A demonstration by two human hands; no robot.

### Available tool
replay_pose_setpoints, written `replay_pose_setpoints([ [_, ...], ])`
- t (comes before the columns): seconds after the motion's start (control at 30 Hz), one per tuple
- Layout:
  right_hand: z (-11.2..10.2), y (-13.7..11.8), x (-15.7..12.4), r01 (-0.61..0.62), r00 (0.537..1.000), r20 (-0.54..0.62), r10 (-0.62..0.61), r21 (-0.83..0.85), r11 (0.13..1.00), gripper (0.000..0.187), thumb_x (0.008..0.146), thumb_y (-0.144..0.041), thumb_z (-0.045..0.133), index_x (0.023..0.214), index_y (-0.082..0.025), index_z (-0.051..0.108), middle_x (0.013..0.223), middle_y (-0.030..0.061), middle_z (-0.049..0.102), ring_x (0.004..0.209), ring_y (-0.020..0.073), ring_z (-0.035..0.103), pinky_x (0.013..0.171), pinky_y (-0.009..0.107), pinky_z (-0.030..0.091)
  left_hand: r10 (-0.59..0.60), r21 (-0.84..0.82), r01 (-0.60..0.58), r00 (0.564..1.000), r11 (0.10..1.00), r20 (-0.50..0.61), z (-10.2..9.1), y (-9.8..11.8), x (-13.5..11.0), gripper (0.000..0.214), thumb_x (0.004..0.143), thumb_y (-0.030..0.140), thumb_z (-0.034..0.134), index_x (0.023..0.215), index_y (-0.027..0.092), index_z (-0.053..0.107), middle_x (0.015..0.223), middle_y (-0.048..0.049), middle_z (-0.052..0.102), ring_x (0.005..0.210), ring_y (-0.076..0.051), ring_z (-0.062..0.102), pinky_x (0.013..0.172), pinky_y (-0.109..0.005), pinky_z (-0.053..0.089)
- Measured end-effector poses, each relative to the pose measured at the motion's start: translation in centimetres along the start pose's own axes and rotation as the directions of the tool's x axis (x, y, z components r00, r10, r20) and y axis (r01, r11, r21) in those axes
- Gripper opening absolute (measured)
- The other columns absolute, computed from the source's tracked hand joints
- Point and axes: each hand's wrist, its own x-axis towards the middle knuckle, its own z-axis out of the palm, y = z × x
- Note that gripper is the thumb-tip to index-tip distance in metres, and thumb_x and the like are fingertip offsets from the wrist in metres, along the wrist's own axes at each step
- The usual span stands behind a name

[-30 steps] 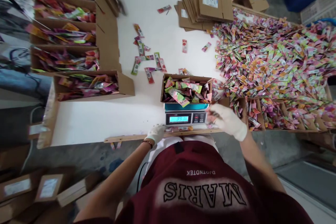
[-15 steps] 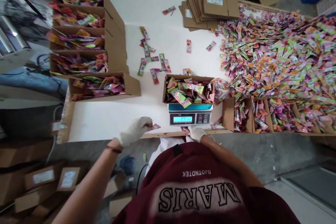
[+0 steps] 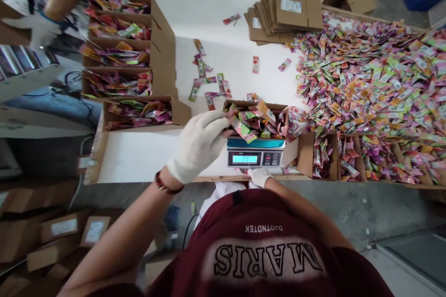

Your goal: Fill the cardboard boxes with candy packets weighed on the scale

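Note:
A cardboard box (image 3: 228,137) heaped with small colourful packets rests on a digital scale (image 3: 231,163) with a lit display. My left hand (image 3: 200,146), in a white glove with bare fingertips, is at the box's left side. Its fingers are bent and slightly apart, and no packet shows between them. Below the scale, at the table's front edge, my right hand (image 3: 259,177), also gloved, has its fingers closed on a small packet (image 3: 240,171), mostly hidden. An orange packet (image 3: 266,110) lies on top of the heap.
Filled boxes (image 3: 162,51) line the table's left end; more boxes (image 3: 306,151) stand right of the scale. Behind those spreads a large packet pile (image 3: 365,74). Loose packets (image 3: 200,67) and flattened cartons (image 3: 291,7) lie farther back. Another person's gloved hand (image 3: 43,30) is at upper left.
My left hand has moved up and right from the table's front edge to the box. An orange packet now tops the heap. Another person's gloved hand has appeared at upper left.

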Motion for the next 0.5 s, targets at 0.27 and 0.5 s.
replay_pose_setpoints([
  [0.27, -0.6, 3.3, -6.5, 0.038, 0.980, -0.196, -0.022, 0.075, 0.996, 0.024, 0.097, -0.028, 0.060, 0.101, -0.020, 0.081, 0.131, 0.0137, 0.065, 0.123, 0.0285, 0.059, 0.103, 0.040, 0.048, -0.360, -0.202, 0.367, 0.930, 0.908, 0.068, 0.4, -4.4, -10.7, 0.024, 0.100, 0.035, 0.052, 0.099, 0.018, 0.070, 0.105, -0.0091, 0.073, 0.099, -0.022, 0.071, 0.092, -0.035, 0.057],
  [0.5, -11.3, 5.4, -16.9, 0.466, 0.618, -0.753, -0.227, 0.119, 0.877, 0.023, 0.093, -0.016, 0.050, 0.100, -0.021, 0.072, 0.117, 0.0116, 0.070, 0.115, 0.0244, 0.062, 0.104, 0.044, 0.052, -0.202, -0.160, 0.211, 0.977, 0.964, 0.068, 1.4, -2.5, -7.4, 0.028, 0.103, 0.034, 0.050, 0.097, 0.017, 0.071, 0.105, -0.0099, 0.074, 0.095, -0.022, 0.070, 0.087, -0.035, 0.056],
])
